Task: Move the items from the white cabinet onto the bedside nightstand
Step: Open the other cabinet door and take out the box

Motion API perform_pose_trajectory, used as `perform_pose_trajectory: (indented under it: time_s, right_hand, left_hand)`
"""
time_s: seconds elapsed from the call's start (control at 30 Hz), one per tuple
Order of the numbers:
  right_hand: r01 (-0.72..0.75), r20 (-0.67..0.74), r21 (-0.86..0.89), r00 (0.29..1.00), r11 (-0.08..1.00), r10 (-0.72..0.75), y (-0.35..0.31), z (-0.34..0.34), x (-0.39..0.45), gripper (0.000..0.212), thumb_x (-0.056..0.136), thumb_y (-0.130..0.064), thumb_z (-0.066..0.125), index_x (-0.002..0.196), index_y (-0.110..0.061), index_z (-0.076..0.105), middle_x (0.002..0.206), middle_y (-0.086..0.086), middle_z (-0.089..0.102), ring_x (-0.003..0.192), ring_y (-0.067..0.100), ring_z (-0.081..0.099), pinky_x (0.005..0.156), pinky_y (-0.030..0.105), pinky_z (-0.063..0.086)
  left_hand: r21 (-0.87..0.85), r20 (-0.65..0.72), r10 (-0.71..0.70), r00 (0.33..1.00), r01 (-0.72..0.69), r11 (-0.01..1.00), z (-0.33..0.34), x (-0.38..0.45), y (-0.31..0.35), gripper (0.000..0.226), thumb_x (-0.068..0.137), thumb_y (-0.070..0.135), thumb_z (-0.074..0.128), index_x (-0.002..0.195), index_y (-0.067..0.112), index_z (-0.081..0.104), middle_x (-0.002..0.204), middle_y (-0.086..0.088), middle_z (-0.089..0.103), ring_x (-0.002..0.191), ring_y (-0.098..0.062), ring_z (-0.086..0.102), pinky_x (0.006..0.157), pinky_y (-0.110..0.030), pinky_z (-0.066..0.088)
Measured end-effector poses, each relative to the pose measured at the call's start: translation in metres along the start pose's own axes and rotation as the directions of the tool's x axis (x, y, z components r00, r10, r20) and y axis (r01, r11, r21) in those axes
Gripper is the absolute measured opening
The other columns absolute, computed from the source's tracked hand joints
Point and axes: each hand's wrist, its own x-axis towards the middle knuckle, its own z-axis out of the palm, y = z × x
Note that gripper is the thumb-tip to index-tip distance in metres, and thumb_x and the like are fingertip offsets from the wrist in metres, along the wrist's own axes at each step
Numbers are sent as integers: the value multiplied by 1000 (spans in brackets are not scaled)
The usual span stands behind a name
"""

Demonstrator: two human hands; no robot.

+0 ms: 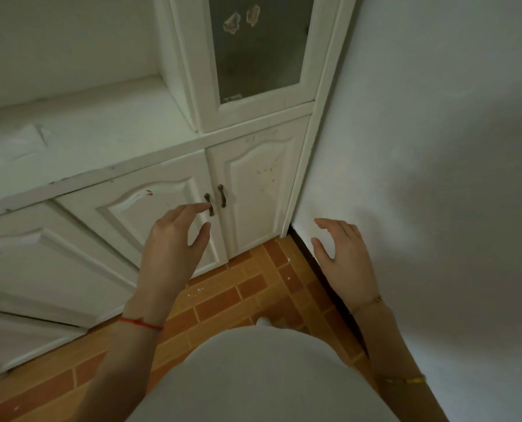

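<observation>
The white cabinet fills the upper left, with two closed lower doors side by side. Each door has a small dark handle: the left handle and the right handle. My left hand is open, fingers spread, its fingertips just touching or nearly touching the left handle. My right hand is open and empty, held in front of the white wall to the right of the cabinet. No items from inside the cabinet are visible. The nightstand is out of view.
An upper cabinet door with a frosted glass pane and stickers stands above. A white counter ledge runs left. More closed doors lie at lower left. Orange tiled floor is below; a white wall is on the right.
</observation>
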Motion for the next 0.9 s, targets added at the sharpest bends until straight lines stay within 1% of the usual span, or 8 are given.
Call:
perform_pose_trajectory:
  time_s: [0.1,0.17,0.27,0.43,0.57,0.73,0.8,0.9]
  right_hand:
    - [35,27,18,999,999,-35,10,-1,35,31,93,-18,57,124,-15,58,118,1,61,114,16,49,95,20,34]
    - [52,46,24,998,998,-53,15,1,53,31,94,-19,57,125,-15,58,119,1,61,114,16,49,96,22,36]
    - [75,71,33,994,997,-77,20,3,73,32,94,-20,57,125,-15,58,119,1,61,114,16,49,96,21,36]
    - [119,59,74,991,990,-124,20,5,106,31,93,-20,58,123,-15,58,116,2,62,112,18,51,94,23,40]
    - [197,0,109,980,974,-199,7,1,146,32,92,-18,60,124,-16,58,116,1,62,111,16,52,95,25,43]
    - [335,-93,148,941,930,-325,-37,-15,215,33,93,-19,59,125,-15,58,117,-1,61,112,15,52,99,28,44]
    - [397,-152,146,914,906,-376,-62,-26,246,33,93,-19,59,126,-15,57,119,0,61,113,16,52,100,28,43]
    - [514,-265,114,840,850,-473,-103,-48,294,34,92,-18,60,125,-13,58,119,2,62,112,16,54,99,23,41]
  left_hand:
    - [3,-18,-53,998,53,999,11,20,8,32,93,16,64,125,15,65,117,-4,69,106,-24,65,91,-40,55]
    - [5,-27,-79,997,79,997,17,32,11,32,93,17,64,125,17,64,117,-3,68,106,-23,65,91,-39,54]
    - [6,-40,-107,993,107,994,22,47,13,33,93,16,64,125,18,64,117,-2,68,107,-23,65,91,-38,54]
    - [27,-90,-112,990,115,993,22,72,9,33,92,16,64,125,18,64,117,-4,69,108,-23,65,94,-40,54]
    - [23,-128,-105,986,109,994,16,99,5,34,93,18,63,127,18,63,120,-2,68,110,-21,65,95,-38,54]
    - [53,-245,-46,968,61,997,-3,157,1,36,92,14,64,128,14,63,121,-4,68,111,-23,65,97,-43,52]
    - [37,-294,-27,955,40,999,-16,185,3,36,92,14,64,128,14,63,121,-2,68,110,-21,64,97,-42,52]
    - [14,-385,11,923,-6,1000,-39,231,7,35,92,16,64,128,17,62,120,-1,67,109,-20,64,95,-38,52]
